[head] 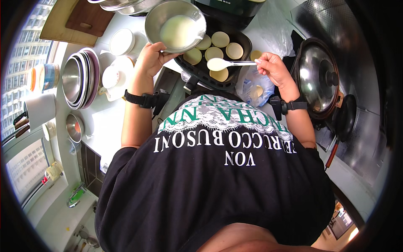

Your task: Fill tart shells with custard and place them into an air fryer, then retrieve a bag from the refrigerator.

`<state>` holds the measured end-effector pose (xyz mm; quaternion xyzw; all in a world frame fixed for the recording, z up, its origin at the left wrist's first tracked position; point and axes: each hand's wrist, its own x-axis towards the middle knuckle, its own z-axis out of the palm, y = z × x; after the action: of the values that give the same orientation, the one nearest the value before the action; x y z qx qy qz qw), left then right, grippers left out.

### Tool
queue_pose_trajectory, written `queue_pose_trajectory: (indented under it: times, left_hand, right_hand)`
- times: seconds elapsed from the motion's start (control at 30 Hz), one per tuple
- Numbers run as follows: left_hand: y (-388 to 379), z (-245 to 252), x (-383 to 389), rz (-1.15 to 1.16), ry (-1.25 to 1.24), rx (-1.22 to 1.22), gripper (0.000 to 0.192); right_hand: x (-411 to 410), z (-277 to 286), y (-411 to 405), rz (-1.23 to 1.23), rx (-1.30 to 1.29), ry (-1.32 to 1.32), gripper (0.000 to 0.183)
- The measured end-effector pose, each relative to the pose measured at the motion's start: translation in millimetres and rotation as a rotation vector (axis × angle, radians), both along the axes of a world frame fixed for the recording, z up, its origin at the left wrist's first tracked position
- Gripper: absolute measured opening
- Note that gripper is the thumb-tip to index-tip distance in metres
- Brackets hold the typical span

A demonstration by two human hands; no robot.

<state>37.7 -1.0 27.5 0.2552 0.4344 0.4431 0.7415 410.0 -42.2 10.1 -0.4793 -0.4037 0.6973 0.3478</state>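
My left hand (154,58) grips the rim of a stainless steel bowl (151,26), tilted a little, with pale creamy liquid (179,31) in it. A white spoon (233,63) with a clear-looking handle is in my right hand (273,67); its bowl is full of pale stuff and hangs over a black air fryer basket (244,39). Several pale round tart shells (234,50) sit inside the basket, some partly hidden by the spoon and the steel bowl. Beside the basket, near my right hand, another shell (256,55) and a plastic bag (256,91) with a round shell in it lie.
The air fryer body (229,11) stands behind the basket. At the right are a lidded wok (318,78) and a black pan (346,118). Nested steel bowls (72,80), a white tub (122,42), a small steel bowl (74,127) and wooden boards (89,15) stand at the left.
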Motion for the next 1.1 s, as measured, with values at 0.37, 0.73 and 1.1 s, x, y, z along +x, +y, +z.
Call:
queue_pose_trajectory:
  times: [0.37,0.73,1.1]
  left_hand:
    - [-4.6,-0.7,2.3,0.001,-0.05,-0.024,0.035]
    - [-8.5,-0.6,-0.1,0.014,-0.072,-0.002,0.036]
    - [-7.5,-0.2,-0.1,0.001,-0.077,-0.001,0.036]
  right_hand:
    - [-7.6,1.7,9.4,0.259,0.097,-0.364,0.013]
    - [-30.6,17.6,-2.6,0.446,0.564,-0.579,0.014]
    - [-17.0,13.8,-2.7,0.301,0.458,-0.539,0.018]
